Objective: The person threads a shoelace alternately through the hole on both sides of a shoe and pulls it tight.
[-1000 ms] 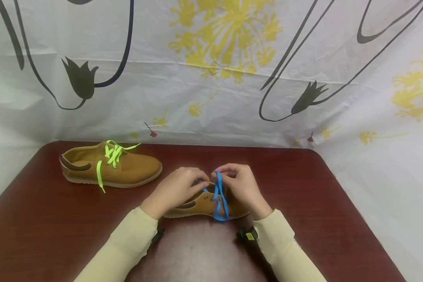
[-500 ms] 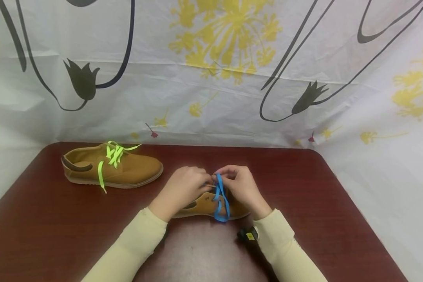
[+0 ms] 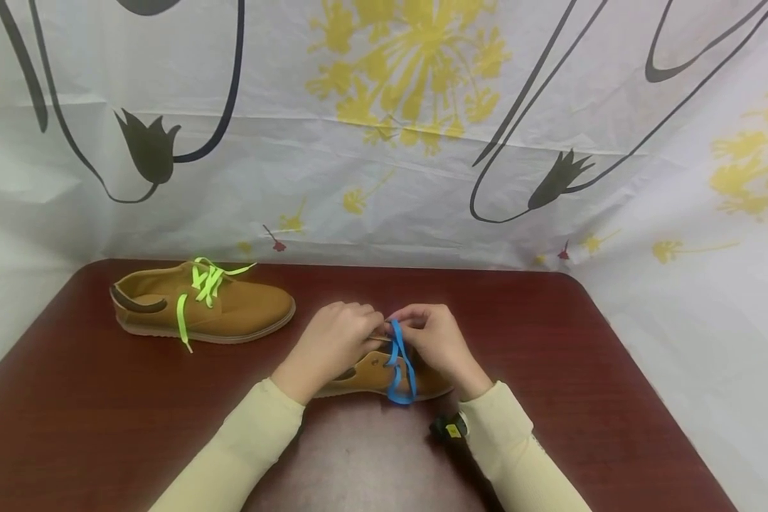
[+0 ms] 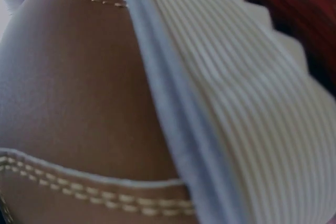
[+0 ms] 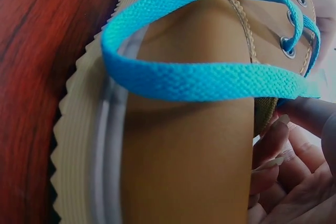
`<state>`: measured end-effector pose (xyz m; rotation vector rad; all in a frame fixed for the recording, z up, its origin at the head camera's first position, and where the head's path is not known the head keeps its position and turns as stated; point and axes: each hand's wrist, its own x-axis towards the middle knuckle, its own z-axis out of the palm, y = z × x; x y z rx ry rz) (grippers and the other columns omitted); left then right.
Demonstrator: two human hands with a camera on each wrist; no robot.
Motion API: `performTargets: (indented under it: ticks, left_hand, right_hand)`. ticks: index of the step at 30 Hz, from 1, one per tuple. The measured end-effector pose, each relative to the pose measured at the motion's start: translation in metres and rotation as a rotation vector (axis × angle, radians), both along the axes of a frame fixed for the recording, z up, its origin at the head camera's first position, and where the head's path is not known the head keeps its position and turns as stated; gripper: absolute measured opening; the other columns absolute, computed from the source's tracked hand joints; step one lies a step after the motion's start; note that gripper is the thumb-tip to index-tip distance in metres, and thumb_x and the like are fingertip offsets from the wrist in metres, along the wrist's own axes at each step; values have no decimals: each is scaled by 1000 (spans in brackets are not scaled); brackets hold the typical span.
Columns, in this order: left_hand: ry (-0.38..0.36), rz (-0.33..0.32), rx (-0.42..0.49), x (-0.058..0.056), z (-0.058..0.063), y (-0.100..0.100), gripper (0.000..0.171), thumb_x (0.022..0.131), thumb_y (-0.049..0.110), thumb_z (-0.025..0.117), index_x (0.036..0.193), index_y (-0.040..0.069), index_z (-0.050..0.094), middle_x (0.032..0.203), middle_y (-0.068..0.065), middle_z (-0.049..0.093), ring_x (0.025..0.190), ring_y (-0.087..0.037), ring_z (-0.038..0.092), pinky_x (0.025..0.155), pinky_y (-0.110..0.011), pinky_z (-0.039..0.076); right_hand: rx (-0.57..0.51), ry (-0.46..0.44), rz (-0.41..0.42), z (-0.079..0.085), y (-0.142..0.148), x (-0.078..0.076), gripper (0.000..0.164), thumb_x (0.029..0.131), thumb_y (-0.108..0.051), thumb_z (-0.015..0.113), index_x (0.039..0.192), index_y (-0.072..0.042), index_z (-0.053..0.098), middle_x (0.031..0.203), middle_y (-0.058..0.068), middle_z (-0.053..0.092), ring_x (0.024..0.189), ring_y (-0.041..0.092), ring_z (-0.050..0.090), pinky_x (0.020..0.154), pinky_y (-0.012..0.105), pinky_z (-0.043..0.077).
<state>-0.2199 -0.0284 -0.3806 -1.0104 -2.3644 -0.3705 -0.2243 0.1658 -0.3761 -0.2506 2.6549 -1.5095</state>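
A tan shoe with a blue shoelace lies near the table's middle, toe to the right. My left hand has its fingers curled at the shoe's raised upper edge; its fingertips are mostly hidden. Close beside them, my right hand pinches the shoelace between thumb and fingertips. One loop of the shoelace hangs over the shoe's near side in the right wrist view, passing through metal eyelets. The left wrist view is filled by the shoe's side and ribbed sole.
A matching tan shoe with a bright yellow-green lace sits at the back left of the dark red table. A white patterned sheet hangs behind the table and along its sides.
My left hand has moved right, bringing its fingers up against my right hand and covering more of the shoe. My right hand stays nearly in place, still pinching the shoelace.
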Motion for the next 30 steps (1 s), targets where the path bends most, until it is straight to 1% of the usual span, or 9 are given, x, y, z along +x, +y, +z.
performTargets:
  ticks: [2,5,7,9,12,16,20,25,30]
  left_hand:
    - [7,-14,10,0,0,-1,26,82,31,84,94,15,68,81,5,66,68,-11,64,63,-26,53]
    - [30,-60,19,-1,0,-1,28,83,29,83,101,16,65,93,4,65,74,-10,64,66,-24,55]
    - [58,-100,19,-1,0,-1,21,86,24,81,101,18,68,102,3,65,80,-10,65,69,-23,56]
    - [105,-134,9,-1,1,-1,13,89,20,79,100,20,73,109,2,66,86,-11,66,71,-24,56]
    - [157,-166,-14,-1,1,-2,9,89,18,79,96,24,79,115,1,68,94,-12,68,74,-24,57]
    - [173,-167,-58,-1,2,-3,12,84,19,82,92,27,82,122,1,69,98,-13,67,77,-24,58]
    - [171,-158,-105,-2,2,-4,16,84,15,83,92,29,83,128,1,68,98,-14,67,76,-23,57]
    - [186,-170,-136,-3,2,-4,24,83,7,83,91,29,82,129,2,68,95,-14,67,74,-23,56]
    - [221,-168,-160,-2,2,-4,20,83,12,84,93,29,82,126,3,69,96,-14,67,74,-22,56]
  right_hand:
    - [3,0,0,-1,0,0,9,94,-14,72,97,-7,78,91,8,79,78,12,74,68,25,56]
    - [6,-2,-4,-1,0,0,10,94,-12,71,98,-6,78,91,10,79,74,12,73,66,26,56]
    - [10,-3,-5,-1,1,0,11,94,-11,71,100,-5,78,91,11,79,72,12,72,65,26,56]
    - [15,-4,-7,-1,1,0,12,93,-10,71,100,-3,78,91,12,78,69,11,71,64,27,56]
    - [15,-4,-6,-1,1,-1,12,92,-9,72,100,-2,78,90,12,78,65,10,68,61,26,55]
    - [12,-5,-3,-1,1,-1,11,92,-9,73,98,-2,78,87,12,77,60,10,62,57,25,51]
    - [20,-8,3,-1,0,0,9,92,-9,72,95,-2,78,86,11,77,60,11,61,57,24,50]
    - [45,-3,27,-2,2,-1,11,93,-8,70,97,-2,78,91,11,77,70,10,62,64,25,51]
    - [60,-5,50,-4,3,-2,13,95,-9,69,99,-2,79,96,12,78,81,12,67,73,26,53]
